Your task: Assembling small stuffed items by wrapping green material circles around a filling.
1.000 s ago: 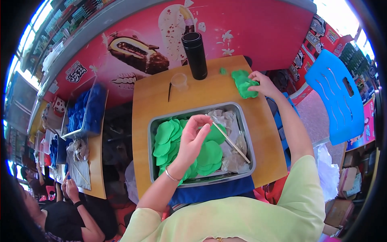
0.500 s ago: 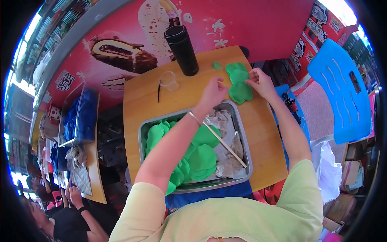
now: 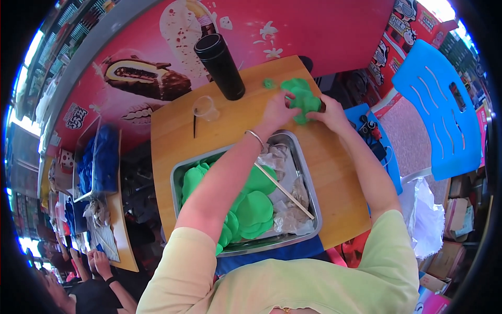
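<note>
At the far right of the table, both my hands are on a blurred green petal-shaped piece (image 3: 300, 94). My left hand (image 3: 278, 112) has its thumb and fingers curled at the piece's left edge. My right hand (image 3: 331, 113) grips it from the right side, with the thumb toward the middle. Nearer to me stands a metal tray (image 3: 315, 201) holding a pile of thin green petal pieces (image 3: 252, 208), partly under my left forearm. Crumpled pale cloth or paper (image 3: 290, 220) fills the tray's right part, with a thin light stick (image 3: 285, 191) lying across it.
A tall black tumbler (image 3: 220, 68) stands at the table's far edge, with a clear plastic cup (image 3: 206, 109) and a thin dark stick (image 3: 195, 125) to its left. A small green bit (image 3: 268, 83) lies beyond my left hand. A blue chair (image 3: 436, 110) is at the right.
Both hands have closed in on the green pieces, my left hand moving onto their left edge. The two rounded green shapes now sit bunched between my hands. The whole view has shifted slightly.
</note>
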Action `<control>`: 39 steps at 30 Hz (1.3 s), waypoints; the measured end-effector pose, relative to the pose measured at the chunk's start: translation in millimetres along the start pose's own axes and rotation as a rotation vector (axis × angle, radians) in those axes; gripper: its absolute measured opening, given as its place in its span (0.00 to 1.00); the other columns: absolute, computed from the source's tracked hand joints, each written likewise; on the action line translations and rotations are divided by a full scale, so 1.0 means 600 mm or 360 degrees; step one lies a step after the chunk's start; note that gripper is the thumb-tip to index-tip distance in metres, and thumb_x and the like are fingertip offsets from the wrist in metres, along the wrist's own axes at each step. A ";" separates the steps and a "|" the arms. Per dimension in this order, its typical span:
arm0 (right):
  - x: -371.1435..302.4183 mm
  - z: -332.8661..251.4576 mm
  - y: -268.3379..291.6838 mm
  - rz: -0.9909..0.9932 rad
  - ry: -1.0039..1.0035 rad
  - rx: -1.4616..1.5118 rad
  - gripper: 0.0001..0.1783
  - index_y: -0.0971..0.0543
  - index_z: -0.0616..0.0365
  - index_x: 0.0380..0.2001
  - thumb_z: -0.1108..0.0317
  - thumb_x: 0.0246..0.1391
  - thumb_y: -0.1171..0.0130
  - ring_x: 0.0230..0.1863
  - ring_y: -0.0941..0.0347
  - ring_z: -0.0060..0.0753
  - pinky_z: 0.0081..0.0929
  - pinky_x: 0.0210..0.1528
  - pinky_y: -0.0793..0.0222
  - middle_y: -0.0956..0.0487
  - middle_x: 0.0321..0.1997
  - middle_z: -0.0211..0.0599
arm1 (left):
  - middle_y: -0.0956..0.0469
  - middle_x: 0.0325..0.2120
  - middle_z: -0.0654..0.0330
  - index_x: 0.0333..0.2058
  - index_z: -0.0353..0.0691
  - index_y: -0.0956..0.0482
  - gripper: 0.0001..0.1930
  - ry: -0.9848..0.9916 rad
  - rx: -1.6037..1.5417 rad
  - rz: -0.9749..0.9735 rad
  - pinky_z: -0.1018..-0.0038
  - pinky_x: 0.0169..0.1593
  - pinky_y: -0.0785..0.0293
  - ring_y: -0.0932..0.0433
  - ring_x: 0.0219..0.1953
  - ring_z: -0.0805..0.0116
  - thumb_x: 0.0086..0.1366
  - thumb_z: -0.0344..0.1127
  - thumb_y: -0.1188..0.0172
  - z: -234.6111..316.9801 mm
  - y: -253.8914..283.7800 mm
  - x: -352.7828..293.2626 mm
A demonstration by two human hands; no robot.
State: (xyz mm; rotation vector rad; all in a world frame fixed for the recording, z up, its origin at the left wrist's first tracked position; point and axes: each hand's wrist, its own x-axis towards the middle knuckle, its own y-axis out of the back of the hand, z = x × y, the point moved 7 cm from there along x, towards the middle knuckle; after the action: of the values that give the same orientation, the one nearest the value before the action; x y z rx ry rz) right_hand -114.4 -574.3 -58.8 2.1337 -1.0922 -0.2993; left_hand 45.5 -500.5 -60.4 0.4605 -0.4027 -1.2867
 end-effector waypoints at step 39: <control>0.190 0.008 -0.039 0.0239 -0.0017 -0.0150 0.30 0.28 0.59 0.41 0.59 0.34 0.27 0.44 0.25 0.50 0.39 0.44 0.30 0.22 0.38 0.48 | 0.20 0.22 0.55 0.24 0.39 0.19 0.11 0.0625 0.0074 0.0637 0.67 0.31 0.25 0.21 0.24 0.61 0.50 0.40 0.29 -0.135 0.087 0.231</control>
State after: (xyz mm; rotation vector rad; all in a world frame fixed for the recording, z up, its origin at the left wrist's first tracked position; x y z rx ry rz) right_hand -32.1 -656.3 -66.0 1.9576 -1.2129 -0.2863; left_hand 163.2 -615.7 -96.5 0.6225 -0.1796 -0.7776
